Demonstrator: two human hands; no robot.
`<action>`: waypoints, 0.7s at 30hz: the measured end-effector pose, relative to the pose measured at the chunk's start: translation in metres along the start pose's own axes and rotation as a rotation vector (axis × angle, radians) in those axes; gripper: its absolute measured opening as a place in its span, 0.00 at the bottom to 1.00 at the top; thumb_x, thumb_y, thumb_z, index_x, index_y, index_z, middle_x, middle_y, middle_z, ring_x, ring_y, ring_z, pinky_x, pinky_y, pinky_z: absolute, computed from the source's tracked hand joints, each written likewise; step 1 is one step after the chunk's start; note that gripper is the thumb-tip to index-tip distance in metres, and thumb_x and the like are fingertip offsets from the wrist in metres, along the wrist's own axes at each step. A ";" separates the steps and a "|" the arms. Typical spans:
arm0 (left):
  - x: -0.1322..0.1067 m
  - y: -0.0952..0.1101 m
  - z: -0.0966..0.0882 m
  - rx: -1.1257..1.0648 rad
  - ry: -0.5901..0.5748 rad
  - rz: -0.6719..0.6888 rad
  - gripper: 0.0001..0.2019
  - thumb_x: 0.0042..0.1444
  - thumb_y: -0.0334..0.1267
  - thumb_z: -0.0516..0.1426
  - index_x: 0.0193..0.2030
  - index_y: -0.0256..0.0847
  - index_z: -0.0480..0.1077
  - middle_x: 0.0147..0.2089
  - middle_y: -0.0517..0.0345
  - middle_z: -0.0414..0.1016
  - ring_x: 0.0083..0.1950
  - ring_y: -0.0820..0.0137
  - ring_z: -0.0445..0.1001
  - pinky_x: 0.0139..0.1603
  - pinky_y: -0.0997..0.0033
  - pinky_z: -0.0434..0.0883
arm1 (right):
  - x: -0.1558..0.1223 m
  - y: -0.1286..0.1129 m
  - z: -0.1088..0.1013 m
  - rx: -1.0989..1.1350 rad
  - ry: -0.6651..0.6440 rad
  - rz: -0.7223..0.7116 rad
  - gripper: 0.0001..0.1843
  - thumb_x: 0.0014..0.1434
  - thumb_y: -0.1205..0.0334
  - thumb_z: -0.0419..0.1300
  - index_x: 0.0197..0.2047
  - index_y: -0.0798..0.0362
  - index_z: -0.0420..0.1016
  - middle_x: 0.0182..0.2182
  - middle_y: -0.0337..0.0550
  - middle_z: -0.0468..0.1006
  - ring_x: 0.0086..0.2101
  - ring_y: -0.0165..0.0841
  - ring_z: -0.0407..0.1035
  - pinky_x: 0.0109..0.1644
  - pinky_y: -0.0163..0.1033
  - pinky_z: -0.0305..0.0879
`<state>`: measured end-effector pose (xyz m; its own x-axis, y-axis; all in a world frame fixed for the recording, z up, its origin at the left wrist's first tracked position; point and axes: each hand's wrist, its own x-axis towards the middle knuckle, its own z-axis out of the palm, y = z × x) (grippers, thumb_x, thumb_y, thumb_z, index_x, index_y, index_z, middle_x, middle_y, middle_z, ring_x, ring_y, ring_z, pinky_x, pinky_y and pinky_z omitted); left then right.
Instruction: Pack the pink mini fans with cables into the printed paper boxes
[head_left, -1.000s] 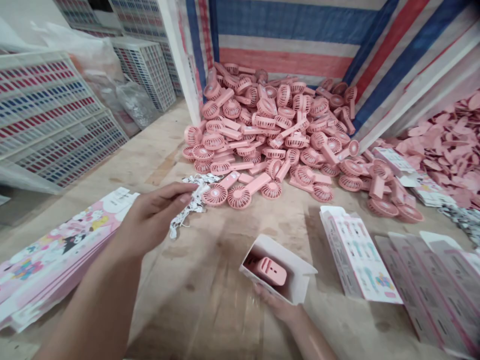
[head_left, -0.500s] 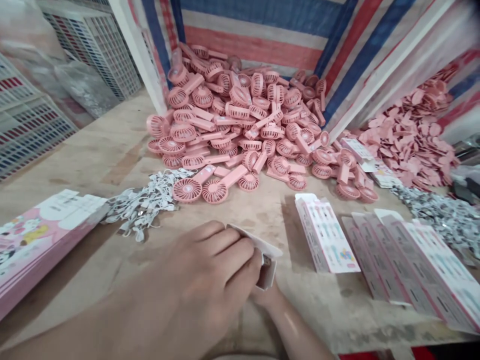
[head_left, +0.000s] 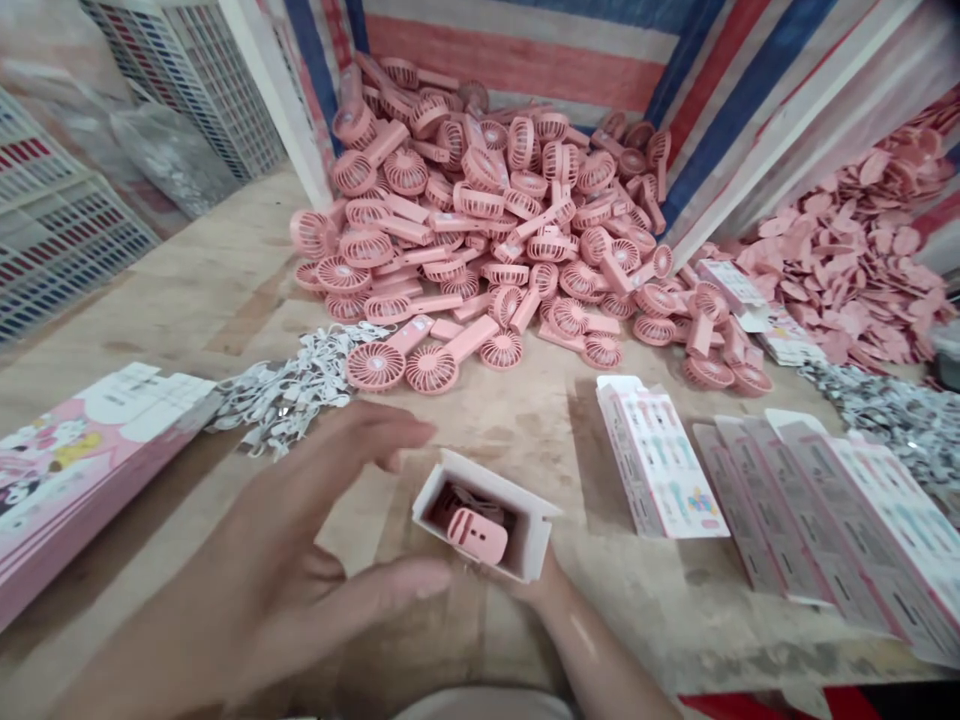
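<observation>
An open-topped small cardboard box (head_left: pixel 536 535) stands tilted towards me above the table. Inside it sits a pink handheld fan (head_left: pixel 480 537), its rounded end upward, with a greyish cable (head_left: pixel 469 497) beside it. My right hand (head_left: pixel 538 582) holds the box from below; its fingers are mostly hidden behind the carton. Left of the box, my left hand (head_left: pixel 300 540) is open, thumb and fingers spread apart and holding nothing. A large heap of pink handheld fans (head_left: pixel 480 230) lies beyond the hands.
White cables (head_left: pixel 292 385) lie in a pile to the left, near flat printed cartons (head_left: pixel 97 460). On the right are a printed box (head_left: pixel 664 460), a row of more boxes (head_left: pixel 817 530), pink flat pieces (head_left: pixel 855 270) and grey-white cables (head_left: pixel 889 425). Plastic crates (head_left: pixel 60 230) stand far left.
My left hand has come off the box top and moved left, its fingers spreading. The box's opening, with the fan inside, now shows. My right hand keeps its hold.
</observation>
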<state>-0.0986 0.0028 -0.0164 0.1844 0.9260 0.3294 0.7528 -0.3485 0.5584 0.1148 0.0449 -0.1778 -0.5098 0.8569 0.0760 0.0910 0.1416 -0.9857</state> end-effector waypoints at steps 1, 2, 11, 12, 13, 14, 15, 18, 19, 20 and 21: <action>-0.006 -0.007 0.007 -0.057 -0.030 -0.082 0.38 0.49 0.49 0.68 0.65 0.48 0.59 0.59 0.52 0.70 0.56 0.57 0.70 0.53 0.63 0.70 | 0.000 -0.001 -0.001 0.024 -0.015 -0.020 0.29 0.47 0.42 0.71 0.49 0.47 0.75 0.50 0.49 0.81 0.50 0.46 0.76 0.55 0.54 0.74; -0.010 -0.012 0.016 -0.122 -0.082 -0.141 0.36 0.49 0.49 0.67 0.64 0.48 0.60 0.58 0.52 0.71 0.56 0.56 0.72 0.52 0.62 0.71 | 0.001 -0.002 -0.001 0.050 -0.025 -0.035 0.30 0.48 0.41 0.70 0.50 0.47 0.74 0.50 0.49 0.81 0.50 0.46 0.76 0.55 0.53 0.74; 0.070 -0.037 0.043 -0.323 0.108 -0.510 0.24 0.52 0.55 0.63 0.52 0.44 0.74 0.43 0.55 0.82 0.39 0.56 0.80 0.34 0.64 0.75 | 0.008 -0.006 0.004 -0.355 -0.301 -0.226 0.22 0.59 0.51 0.63 0.54 0.52 0.72 0.44 0.47 0.84 0.45 0.42 0.76 0.52 0.44 0.70; 0.084 -0.037 0.050 -0.384 0.130 -0.496 0.25 0.53 0.55 0.63 0.53 0.44 0.73 0.45 0.54 0.81 0.42 0.55 0.80 0.37 0.62 0.75 | 0.008 -0.005 0.004 -0.447 -0.357 -0.260 0.19 0.60 0.52 0.63 0.52 0.51 0.74 0.42 0.45 0.84 0.44 0.40 0.76 0.52 0.43 0.69; 0.097 -0.036 0.060 -0.451 0.125 -0.470 0.25 0.53 0.54 0.63 0.54 0.43 0.73 0.47 0.52 0.81 0.44 0.54 0.79 0.41 0.60 0.76 | 0.008 -0.003 0.005 -0.516 -0.407 -0.284 0.17 0.61 0.53 0.63 0.50 0.51 0.75 0.41 0.44 0.84 0.44 0.39 0.76 0.52 0.41 0.68; 0.108 -0.034 0.073 -0.509 0.109 -0.444 0.26 0.52 0.54 0.64 0.54 0.42 0.72 0.49 0.51 0.80 0.46 0.54 0.79 0.45 0.58 0.75 | 0.008 -0.002 0.006 -0.564 -0.447 -0.299 0.15 0.61 0.53 0.63 0.49 0.51 0.76 0.40 0.43 0.84 0.44 0.38 0.76 0.52 0.40 0.68; 0.117 -0.031 0.087 -0.553 0.093 -0.429 0.27 0.51 0.53 0.64 0.54 0.41 0.72 0.50 0.49 0.80 0.48 0.53 0.78 0.48 0.56 0.75 | 0.008 0.000 0.007 -0.598 -0.466 -0.305 0.14 0.62 0.53 0.63 0.48 0.50 0.77 0.41 0.42 0.84 0.45 0.36 0.75 0.52 0.39 0.67; 0.130 -0.020 0.125 -0.651 0.048 -0.433 0.25 0.51 0.52 0.65 0.51 0.39 0.74 0.48 0.47 0.81 0.48 0.52 0.79 0.49 0.52 0.75 | 0.008 0.004 0.008 -0.649 -0.467 -0.333 0.12 0.62 0.53 0.62 0.46 0.49 0.78 0.44 0.38 0.84 0.48 0.34 0.74 0.55 0.38 0.64; 0.133 -0.015 0.134 -0.695 0.027 -0.440 0.24 0.51 0.52 0.65 0.50 0.38 0.75 0.47 0.46 0.81 0.46 0.52 0.80 0.47 0.53 0.76 | 0.008 0.005 0.009 -0.658 -0.469 -0.349 0.11 0.62 0.53 0.62 0.45 0.48 0.79 0.43 0.37 0.84 0.48 0.34 0.73 0.56 0.38 0.63; 0.135 -0.010 0.140 -0.744 0.012 -0.449 0.23 0.51 0.52 0.65 0.48 0.36 0.75 0.45 0.45 0.82 0.44 0.52 0.80 0.45 0.53 0.76 | 0.008 0.006 0.009 -0.665 -0.469 -0.366 0.10 0.61 0.53 0.63 0.43 0.47 0.79 0.42 0.35 0.85 0.48 0.33 0.73 0.57 0.38 0.63; 0.137 -0.005 0.143 -0.790 0.004 -0.458 0.23 0.51 0.51 0.65 0.47 0.35 0.75 0.44 0.45 0.82 0.43 0.52 0.80 0.43 0.54 0.77 | 0.008 0.006 0.010 -0.668 -0.468 -0.381 0.09 0.60 0.53 0.64 0.42 0.47 0.80 0.40 0.33 0.85 0.48 0.33 0.73 0.58 0.38 0.62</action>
<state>0.0131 0.1526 -0.0832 -0.0297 0.9983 -0.0511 0.1001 0.0538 0.9935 0.1028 0.0474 -0.1849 -0.8900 0.4244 0.1666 0.2490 0.7586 -0.6022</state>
